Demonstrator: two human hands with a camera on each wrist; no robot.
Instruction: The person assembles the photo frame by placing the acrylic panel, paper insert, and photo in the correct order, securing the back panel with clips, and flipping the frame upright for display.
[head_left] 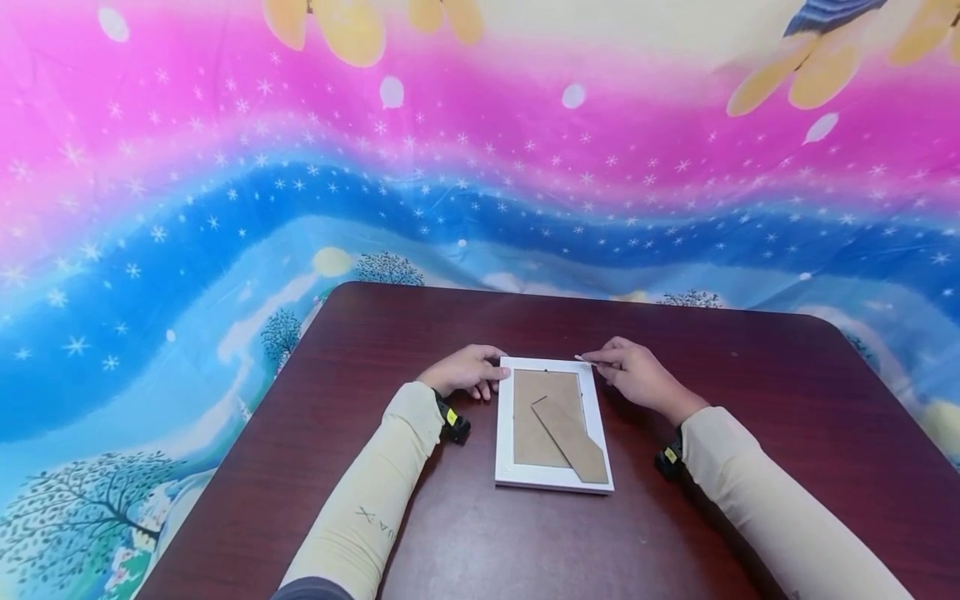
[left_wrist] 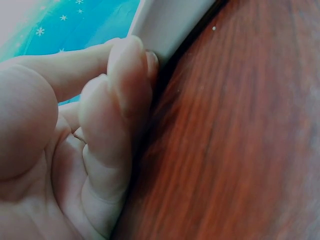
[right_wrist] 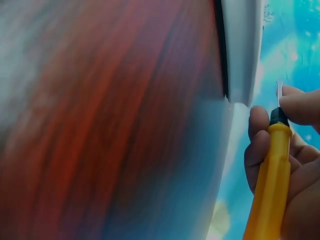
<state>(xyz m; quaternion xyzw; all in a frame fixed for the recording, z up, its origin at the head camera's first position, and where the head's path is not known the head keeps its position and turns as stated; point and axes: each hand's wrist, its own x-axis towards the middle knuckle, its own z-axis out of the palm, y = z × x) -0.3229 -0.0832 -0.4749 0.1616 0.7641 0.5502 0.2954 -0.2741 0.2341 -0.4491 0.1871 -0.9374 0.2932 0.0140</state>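
A white picture frame (head_left: 505,433) lies face down on the table, its brown backing board (head_left: 531,446) and slanting easel leg (head_left: 576,450) showing. My left hand (head_left: 467,371) pinches the frame's left edge near the far corner, thumb on top and fingers bent at the side. In my right hand (head_left: 637,372), beside the far right corner, is a screwdriver (right_wrist: 272,180) with a yellow handle. Thumb and fingers hold it around its black collar in the right wrist view. Its short metal blade (right_wrist: 279,92) points away, and the tip is close to the frame's corner in the head view.
The dark red-brown wooden table (head_left: 442,533) has rounded far corners. Behind it hangs a colourful cloth (head_left: 480,167) with snowflakes and trees. Small dark tabs (head_left: 546,371) sit along the frame's inner edge.
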